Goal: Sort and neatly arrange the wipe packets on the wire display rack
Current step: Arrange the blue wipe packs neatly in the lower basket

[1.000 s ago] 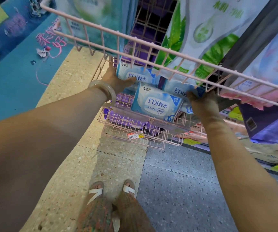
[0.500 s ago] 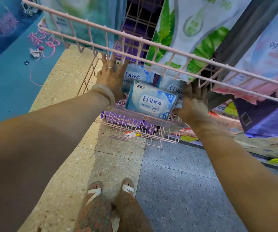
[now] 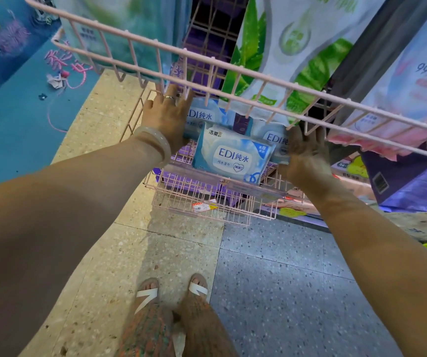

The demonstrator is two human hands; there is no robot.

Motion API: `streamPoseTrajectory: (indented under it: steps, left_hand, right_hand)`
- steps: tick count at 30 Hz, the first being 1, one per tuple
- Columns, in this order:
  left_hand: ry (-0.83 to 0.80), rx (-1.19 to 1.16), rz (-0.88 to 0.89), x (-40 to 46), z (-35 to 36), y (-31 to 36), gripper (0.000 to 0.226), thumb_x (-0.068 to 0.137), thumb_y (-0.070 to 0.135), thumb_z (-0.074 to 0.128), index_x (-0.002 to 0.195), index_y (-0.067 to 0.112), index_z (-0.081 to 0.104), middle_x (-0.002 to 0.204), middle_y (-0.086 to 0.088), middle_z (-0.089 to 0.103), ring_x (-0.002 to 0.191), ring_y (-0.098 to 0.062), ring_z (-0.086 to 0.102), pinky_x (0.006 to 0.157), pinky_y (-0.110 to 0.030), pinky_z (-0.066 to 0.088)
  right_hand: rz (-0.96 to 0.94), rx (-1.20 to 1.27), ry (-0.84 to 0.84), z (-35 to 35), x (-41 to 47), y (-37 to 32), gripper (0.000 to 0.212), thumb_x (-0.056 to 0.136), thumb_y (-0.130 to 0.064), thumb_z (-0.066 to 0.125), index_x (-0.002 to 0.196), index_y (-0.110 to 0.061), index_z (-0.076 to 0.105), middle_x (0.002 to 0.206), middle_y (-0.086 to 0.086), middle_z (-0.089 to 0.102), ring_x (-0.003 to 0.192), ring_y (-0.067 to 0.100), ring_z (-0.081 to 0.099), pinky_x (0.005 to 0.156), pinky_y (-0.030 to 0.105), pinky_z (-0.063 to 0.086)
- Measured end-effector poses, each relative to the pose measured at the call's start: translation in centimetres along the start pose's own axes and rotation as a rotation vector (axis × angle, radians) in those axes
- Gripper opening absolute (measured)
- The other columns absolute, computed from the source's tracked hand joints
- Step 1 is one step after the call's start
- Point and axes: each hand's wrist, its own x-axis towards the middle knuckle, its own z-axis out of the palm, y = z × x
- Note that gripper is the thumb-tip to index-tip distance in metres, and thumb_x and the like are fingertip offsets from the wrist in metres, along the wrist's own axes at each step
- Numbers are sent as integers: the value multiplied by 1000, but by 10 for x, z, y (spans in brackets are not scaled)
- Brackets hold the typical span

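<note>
Three blue-and-white EDI wipe packets stand in the lower basket of the pink wire rack. The front packet leans against the basket's front edge. A left packet and a right packet stand behind it. My left hand, with a ring and a pale bangle, lies with straight fingers against the left packet's outer side. My right hand presses flat on the right packet's outer side. Its fingertips reach up behind the upper basket's wire.
The upper pink basket crosses above my hands, holding large aloe-print, teal and pink-white bags. Purple packs fill the lower tiers. A price tag hangs on the bottom basket. My sandalled feet stand on terrazzo floor.
Both hands let go of the outer packets and moved to their outer sides, fingers straightened. The view shifted slightly; the three packets now stand closer together.
</note>
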Motion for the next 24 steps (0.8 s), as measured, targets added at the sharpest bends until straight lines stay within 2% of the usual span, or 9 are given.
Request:
streamPoseTrajectory:
  steps: [3,7,10,13,16,18,20,22,24]
  left_hand:
    - [18,4,5,2,0,-3,92,78,34,68,144,15,7,143,-23,30,123,-42,41,100,-54,35]
    - [76,-18,9,2,-1,-3,88,79,35,62,146,14,8,145,-20,28,125,-41,38,98,-54,34]
    - [155,50,-13,0,-4,-5,77,78,44,56,139,8,25,135,-19,39,117,-39,42,95,-51,35]
    - [139,95,-105,-10,-7,-8,84,66,52,66,129,6,33,125,-22,47,119,-40,41,101,-49,29]
    - [76,143,-182,-18,-7,-9,95,61,62,66,129,3,33,128,-25,45,123,-40,37,109,-47,20]
    - [60,173,-190,-18,-8,-8,96,61,65,64,130,6,33,127,-25,45,120,-40,39,107,-47,22]
    - [41,166,-201,-17,-11,-8,95,61,67,62,130,9,33,123,-23,50,114,-38,45,102,-45,28]
    - [38,47,-277,-18,-12,-8,97,64,72,53,132,6,29,113,-21,58,105,-36,54,95,-44,31]
    - [40,-96,-384,-22,-11,-5,100,70,76,40,138,5,20,102,-20,65,98,-35,61,95,-46,31]
  right_hand:
    - [40,-36,24,1,-4,1,88,82,-35,61,146,-15,3,147,25,24,134,42,22,109,49,20]
    - [58,-92,-39,-2,-2,1,73,83,-38,58,141,-12,22,137,24,39,126,40,35,103,48,29]
    - [56,-83,-48,-3,-5,1,75,85,-39,54,144,-11,16,145,23,28,131,39,29,106,47,26]
    - [70,-36,-46,-15,-12,-7,71,86,-33,55,143,-9,18,141,26,34,130,40,32,107,47,25]
    - [102,279,-52,-37,-18,-19,59,86,-17,55,138,-8,28,124,31,49,117,48,44,99,42,35]
    - [78,494,-6,-48,-21,-31,42,89,-22,51,126,-6,44,118,31,53,112,45,49,87,33,38]
    - [18,532,-37,-52,-16,-43,51,88,-41,51,130,-12,44,133,23,46,122,38,43,91,30,34]
    - [-84,439,-148,-54,-8,-52,75,81,-59,50,141,-18,31,147,13,35,133,31,33,105,31,27]
    - [-196,314,-165,-54,-2,-63,87,75,-64,56,143,-20,25,146,10,38,133,29,35,106,35,27]
